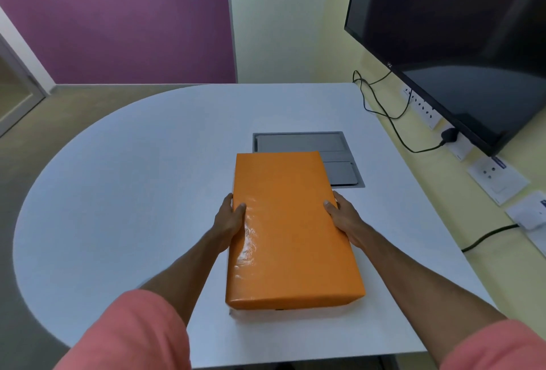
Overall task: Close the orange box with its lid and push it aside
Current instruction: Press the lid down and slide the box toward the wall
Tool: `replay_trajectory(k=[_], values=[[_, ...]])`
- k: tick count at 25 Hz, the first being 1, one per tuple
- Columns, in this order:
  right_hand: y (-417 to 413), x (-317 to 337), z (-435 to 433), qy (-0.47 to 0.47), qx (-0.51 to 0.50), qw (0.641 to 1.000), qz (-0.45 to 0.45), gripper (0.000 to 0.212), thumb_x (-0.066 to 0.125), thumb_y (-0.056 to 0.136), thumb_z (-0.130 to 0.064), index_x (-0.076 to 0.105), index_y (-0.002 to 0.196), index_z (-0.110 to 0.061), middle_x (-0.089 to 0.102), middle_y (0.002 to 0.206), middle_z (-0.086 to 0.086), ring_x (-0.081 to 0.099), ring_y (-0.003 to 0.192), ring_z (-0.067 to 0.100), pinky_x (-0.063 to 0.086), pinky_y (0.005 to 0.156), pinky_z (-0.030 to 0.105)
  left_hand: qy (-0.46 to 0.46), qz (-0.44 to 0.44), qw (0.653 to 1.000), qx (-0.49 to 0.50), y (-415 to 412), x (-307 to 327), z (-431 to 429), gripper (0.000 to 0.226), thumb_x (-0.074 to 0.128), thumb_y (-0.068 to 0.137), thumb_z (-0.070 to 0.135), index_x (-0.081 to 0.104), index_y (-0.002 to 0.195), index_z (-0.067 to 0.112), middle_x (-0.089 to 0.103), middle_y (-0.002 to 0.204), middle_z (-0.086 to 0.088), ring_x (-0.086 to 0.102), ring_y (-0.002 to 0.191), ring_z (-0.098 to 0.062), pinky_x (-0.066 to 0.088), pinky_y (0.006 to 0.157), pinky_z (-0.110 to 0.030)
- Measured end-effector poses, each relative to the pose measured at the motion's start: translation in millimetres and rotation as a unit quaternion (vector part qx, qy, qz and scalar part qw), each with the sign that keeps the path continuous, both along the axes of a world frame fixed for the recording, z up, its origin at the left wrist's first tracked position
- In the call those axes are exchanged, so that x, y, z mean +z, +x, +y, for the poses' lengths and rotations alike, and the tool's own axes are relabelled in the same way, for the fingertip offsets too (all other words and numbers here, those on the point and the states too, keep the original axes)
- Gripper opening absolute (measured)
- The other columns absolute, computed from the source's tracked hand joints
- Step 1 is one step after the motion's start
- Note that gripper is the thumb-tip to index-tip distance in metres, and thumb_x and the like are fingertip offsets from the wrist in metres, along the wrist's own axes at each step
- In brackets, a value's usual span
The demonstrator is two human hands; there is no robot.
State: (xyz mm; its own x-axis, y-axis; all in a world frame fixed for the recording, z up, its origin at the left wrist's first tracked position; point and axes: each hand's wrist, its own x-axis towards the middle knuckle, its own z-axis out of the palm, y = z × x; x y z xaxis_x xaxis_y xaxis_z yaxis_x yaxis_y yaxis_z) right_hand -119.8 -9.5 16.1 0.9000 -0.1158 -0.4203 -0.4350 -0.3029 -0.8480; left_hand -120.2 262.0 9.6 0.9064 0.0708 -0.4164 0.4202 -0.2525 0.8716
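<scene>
An orange lid (289, 231) covers the box on the white table (133, 192), lengthwise away from me. Only a thin pale strip of the box base (236, 312) shows under the lid's near edge. My left hand (230, 222) grips the lid's left long side, thumb on top. On the opposite long side my right hand (342, 216) grips the same way. Glossy wrap shines along the lid's left part.
A grey metal cable hatch (339, 145) is set into the table just behind the box. A dark monitor (458, 44) hangs on the right wall, with black cables (384, 109) and wall sockets (496, 177) beneath. The table's curved edge runs at the left.
</scene>
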Motion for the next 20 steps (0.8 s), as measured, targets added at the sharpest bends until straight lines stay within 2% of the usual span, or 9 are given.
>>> replay_trajectory(k=[3, 6, 10, 14, 20], values=[[-13.7, 1.3, 3.9, -0.069, -0.012, 0.998, -0.005, 0.061, 0.043, 0.101, -0.034, 0.017, 0.154, -0.016, 0.034, 0.156, 0.011, 0.041, 0.138, 0.032, 0.037, 0.112, 0.048, 0.032, -0.03, 0.999, -0.021, -19.8, 1.3, -1.8, 0.053, 0.039, 0.101, 0.037, 0.023, 0.149, 0.019, 0.042, 0.149, -0.01, 0.049, 0.129, -0.034, 0.043, 0.102, -0.046], [-30.3, 2.4, 14.3, -0.164, 0.007, 0.985, -0.045, 0.065, 0.044, 0.1, -0.039, 0.017, 0.153, -0.012, 0.039, 0.152, 0.015, 0.042, 0.135, 0.035, 0.038, 0.108, 0.047, 0.071, -0.065, 0.994, -0.043, -39.0, -0.7, -3.6, 0.055, 0.041, 0.099, 0.042, 0.026, 0.147, 0.019, 0.046, 0.147, -0.009, 0.053, 0.126, -0.033, 0.045, 0.104, -0.052], [-54.8, -6.9, 25.4, -0.274, 0.051, 0.959, -0.059, 0.068, 0.036, 0.098, -0.05, 0.012, 0.154, -0.018, 0.025, 0.159, 0.011, 0.033, 0.141, 0.034, 0.031, 0.111, 0.053, 0.146, -0.099, 0.984, -0.037, -61.9, -12.0, -11.6, 0.063, 0.036, 0.1, 0.042, 0.014, 0.152, 0.014, 0.037, 0.153, -0.01, 0.043, 0.135, -0.035, 0.037, 0.11, -0.055], [-66.4, -14.3, 30.3, -0.332, 0.06, 0.938, -0.083, 0.064, 0.031, 0.1, -0.048, 0.015, 0.153, -0.016, 0.023, 0.158, 0.015, 0.04, 0.135, 0.039, 0.037, 0.105, 0.053, 0.161, -0.119, 0.979, -0.036, -67.3, -21.6, -11.0, 0.063, 0.033, 0.101, 0.038, 0.009, 0.153, 0.011, 0.029, 0.157, -0.012, 0.033, 0.142, -0.033, 0.029, 0.115, -0.053], [-71.9, -22.1, 33.6, -0.367, 0.055, 0.922, -0.108, 0.062, 0.029, 0.101, -0.047, 0.018, 0.152, -0.015, 0.026, 0.156, 0.017, 0.046, 0.13, 0.04, 0.043, 0.1, 0.051, 0.165, -0.139, 0.976, -0.033, -69.5, -33.4, -9.5, 0.062, 0.031, 0.101, 0.04, 0.01, 0.153, 0.013, 0.028, 0.158, -0.009, 0.032, 0.143, -0.03, 0.028, 0.115, -0.053]])
